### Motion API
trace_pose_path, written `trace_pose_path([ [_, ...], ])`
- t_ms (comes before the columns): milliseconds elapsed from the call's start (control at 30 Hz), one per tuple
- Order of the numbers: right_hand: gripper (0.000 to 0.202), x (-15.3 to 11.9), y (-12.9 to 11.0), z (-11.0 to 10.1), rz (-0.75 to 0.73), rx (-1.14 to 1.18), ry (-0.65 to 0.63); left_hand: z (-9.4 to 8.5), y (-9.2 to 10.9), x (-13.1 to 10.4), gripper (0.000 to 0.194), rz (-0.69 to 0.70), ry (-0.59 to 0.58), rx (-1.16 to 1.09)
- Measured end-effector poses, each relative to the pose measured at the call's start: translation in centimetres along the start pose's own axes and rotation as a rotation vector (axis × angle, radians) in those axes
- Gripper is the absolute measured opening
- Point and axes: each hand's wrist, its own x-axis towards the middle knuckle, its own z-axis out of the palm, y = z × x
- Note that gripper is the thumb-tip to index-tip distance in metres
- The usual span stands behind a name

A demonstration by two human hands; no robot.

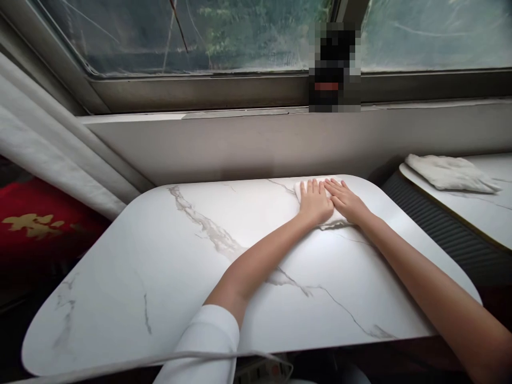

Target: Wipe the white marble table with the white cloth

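Note:
A white folded cloth (336, 218) lies near the far right part of a white marble-patterned table (132, 250). Flat on the cloth rests my left hand (316, 201), its fingers stretched toward the window. My right hand (347, 202) lies beside it, touching it, with fingers extended over the cloth and pointing up and left. Both palms press down, and neither hand's fingers curl round the cloth. Much of the cloth is hidden under the hands; its near edge and left corner show.
Another white cloth (452, 173) lies on a second table (490, 213) at right, beyond a dark ribbed surface (436, 229). A window (240, 37) and a wall stand behind. At left are a pale curtain (52, 133) and red fabric (36, 229). A cable (120, 367) crosses the near edge.

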Motion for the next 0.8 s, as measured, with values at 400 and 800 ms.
trace_pose_path([
  [400,0.055,-22.0,-0.5,-5.2,0.274,-0.066,0.065,-1.5,13.0,-10.2,0.063,0.35,-0.102,-0.121],
  [800,0.054,-9.7,5.2,-3.3,0.366,-0.047,0.074,1.3,9.9,0.7,0.058,0.237,-0.086,-0.115],
])
